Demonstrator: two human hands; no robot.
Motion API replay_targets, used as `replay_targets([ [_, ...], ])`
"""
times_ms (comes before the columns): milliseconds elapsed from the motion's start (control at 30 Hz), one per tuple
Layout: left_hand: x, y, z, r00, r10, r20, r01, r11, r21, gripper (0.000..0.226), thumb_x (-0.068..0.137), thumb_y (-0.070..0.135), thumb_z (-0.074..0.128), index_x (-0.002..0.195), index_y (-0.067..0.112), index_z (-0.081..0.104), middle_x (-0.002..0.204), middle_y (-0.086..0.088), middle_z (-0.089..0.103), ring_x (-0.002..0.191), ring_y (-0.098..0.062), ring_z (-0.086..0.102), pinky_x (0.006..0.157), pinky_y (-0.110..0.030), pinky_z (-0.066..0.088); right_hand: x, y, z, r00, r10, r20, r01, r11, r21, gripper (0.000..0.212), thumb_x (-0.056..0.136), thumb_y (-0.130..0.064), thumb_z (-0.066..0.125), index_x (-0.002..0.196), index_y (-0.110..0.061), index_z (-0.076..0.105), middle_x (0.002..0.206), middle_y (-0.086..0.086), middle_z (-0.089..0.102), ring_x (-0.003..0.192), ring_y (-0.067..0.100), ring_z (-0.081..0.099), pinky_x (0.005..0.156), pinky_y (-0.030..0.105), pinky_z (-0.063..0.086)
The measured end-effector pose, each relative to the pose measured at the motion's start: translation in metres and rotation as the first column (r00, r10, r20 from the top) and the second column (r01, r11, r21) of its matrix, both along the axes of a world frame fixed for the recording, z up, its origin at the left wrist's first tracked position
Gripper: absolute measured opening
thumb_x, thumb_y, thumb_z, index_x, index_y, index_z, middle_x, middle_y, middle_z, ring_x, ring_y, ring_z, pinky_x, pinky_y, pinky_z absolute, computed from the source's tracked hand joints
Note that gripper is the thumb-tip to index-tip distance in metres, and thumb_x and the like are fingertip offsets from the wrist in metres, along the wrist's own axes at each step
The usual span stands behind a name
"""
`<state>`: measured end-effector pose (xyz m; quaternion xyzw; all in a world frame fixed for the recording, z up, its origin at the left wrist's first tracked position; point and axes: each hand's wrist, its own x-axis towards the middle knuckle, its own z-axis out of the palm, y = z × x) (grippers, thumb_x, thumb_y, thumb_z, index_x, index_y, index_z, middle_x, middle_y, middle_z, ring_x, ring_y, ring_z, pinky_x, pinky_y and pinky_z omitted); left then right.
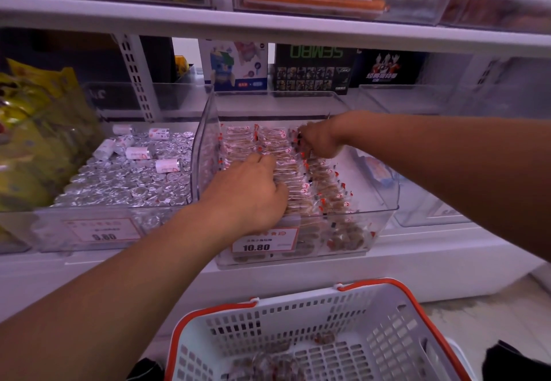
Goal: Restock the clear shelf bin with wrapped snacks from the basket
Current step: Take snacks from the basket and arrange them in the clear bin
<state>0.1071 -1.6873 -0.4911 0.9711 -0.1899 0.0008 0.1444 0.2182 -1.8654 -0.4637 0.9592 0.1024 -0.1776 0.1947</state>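
Wrapped snacks (301, 178) are lying in rows inside the clear shelf bin (384, 219) at the shelf's front edge; the right hand (317, 142) is pinching some at the back, while the left hand (253, 193), fingers curled down, is pressing the middle rows. A few more are lying in the basket (313, 330) below.

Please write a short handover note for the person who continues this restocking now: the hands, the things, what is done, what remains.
Left hand: fingers curled down onto the wrapped snacks in the clear bin.
Right hand: pinching snacks at the back of the bin.
Done: bin holds rows of snacks, left to middle.
Left: right side of the bin looks bare; a few snacks remain in the basket on the floor below.
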Motion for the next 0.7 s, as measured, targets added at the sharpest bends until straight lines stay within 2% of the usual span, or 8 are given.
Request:
replay_targets([
  [67, 0.0005, 0.0001, -0.0006, 1.0, 0.0, 0.002, 0.0, 1.0, 0.0, 0.044, 0.096, 0.043, 0.045, 0.132, 0.017, 0.048, 0.134, -0.006, 0.051, 0.118, -0.03, 0.052, 0.097, -0.048, 0.047, 0.0003, 0.0016, 0.0003, 0.999, -0.018, -0.037, 0.021, 0.998, 0.065, 0.041, 0.102, -0.016, 0.045, 0.141, -0.002, 0.042, 0.134, 0.017, 0.051, 0.119, 0.031, 0.053, 0.096, 0.037, 0.047],
  [167, 0.0007, 0.0, -0.0009, 1.0, -0.001, 0.004, 0.001, 1.0, 0.002, 0.046, 0.096, 0.044, 0.044, 0.134, 0.017, 0.048, 0.135, -0.007, 0.05, 0.119, -0.03, 0.051, 0.098, -0.049, 0.047, 0.0016, -0.0004, 0.0015, 0.993, -0.106, -0.043, 0.114, 0.958, 0.263, 0.04, 0.101, -0.024, 0.047, 0.137, -0.007, 0.044, 0.132, 0.014, 0.053, 0.118, 0.03, 0.053, 0.103, 0.045, 0.045],
  [233, 0.0007, -0.0003, -0.0007, 1.0, 0.001, 0.003, -0.001, 1.0, 0.01, 0.047, 0.096, 0.044, 0.044, 0.135, 0.018, 0.047, 0.136, -0.006, 0.05, 0.119, -0.029, 0.051, 0.098, -0.048, 0.047, 0.0027, -0.004, -0.001, 0.995, -0.097, -0.026, 0.1, 0.941, 0.322, 0.038, 0.1, -0.022, 0.05, 0.135, -0.008, 0.045, 0.131, 0.013, 0.053, 0.115, 0.028, 0.052, 0.101, 0.043, 0.045],
  [367, 0.0012, -0.0004, -0.0007, 1.0, -0.002, 0.0, 0.002, 1.0, 0.019, 0.046, 0.096, 0.044, 0.044, 0.134, 0.018, 0.048, 0.135, -0.006, 0.05, 0.119, -0.029, 0.051, 0.099, -0.048, 0.046, -0.0004, -0.0004, -0.0043, 0.997, -0.007, 0.081, -0.011, 0.975, 0.224, 0.042, 0.1, -0.022, 0.051, 0.139, -0.009, 0.042, 0.137, 0.012, 0.049, 0.111, 0.024, 0.051, 0.086, 0.034, 0.042],
  [467, 0.0021, 0.0005, -0.0012, 1.0, 0.001, -0.002, -0.001, 1.0, 0.016, 0.046, 0.095, 0.045, 0.045, 0.133, 0.018, 0.048, 0.135, -0.006, 0.05, 0.119, -0.03, 0.05, 0.098, -0.048, 0.046, 0.0022, -0.001, -0.0025, 0.965, 0.0, 0.261, -0.05, 0.982, 0.183, 0.067, 0.088, -0.011, 0.068, 0.147, -0.011, 0.036, 0.136, 0.013, 0.054, 0.118, 0.029, 0.054, 0.087, 0.035, 0.046],
  [500, 0.0024, 0.0007, -0.0015, 1.0, -0.001, 0.0, 0.001, 1.0, 0.014, 0.046, 0.095, 0.045, 0.045, 0.132, 0.018, 0.049, 0.134, -0.006, 0.05, 0.119, -0.03, 0.051, 0.098, -0.048, 0.046, 0.0013, -0.0015, 0.0013, 0.958, -0.004, 0.285, -0.045, 0.985, 0.165, 0.067, 0.084, -0.011, 0.073, 0.143, -0.012, 0.042, 0.131, 0.012, 0.058, 0.115, 0.029, 0.057, 0.086, 0.034, 0.047],
  [600, 0.0034, 0.0009, -0.0022, 1.0, -0.01, 0.011, 0.01, 1.0, 0.009, 0.045, 0.095, 0.044, 0.045, 0.131, 0.018, 0.05, 0.133, -0.006, 0.051, 0.118, -0.03, 0.051, 0.098, -0.047, 0.047, 0.0042, -0.0056, 0.0056, 0.947, 0.006, 0.32, -0.047, 0.991, 0.122, 0.047, 0.08, -0.017, 0.078, 0.122, -0.011, 0.061, 0.112, 0.009, 0.065, 0.103, 0.027, 0.061, 0.086, 0.035, 0.05],
  [700, 0.0032, 0.001, -0.0025, 1.0, -0.011, 0.016, 0.011, 1.0, 0.008, 0.043, 0.095, 0.045, 0.045, 0.129, 0.019, 0.051, 0.131, -0.006, 0.051, 0.116, -0.029, 0.052, 0.096, -0.047, 0.047, 0.0033, -0.0041, 0.0003, 0.964, 0.004, 0.264, -0.023, 0.997, 0.071, 0.037, 0.087, -0.014, 0.071, 0.122, -0.008, 0.06, 0.101, 0.007, 0.061, 0.092, 0.022, 0.058, 0.078, 0.03, 0.046],
])
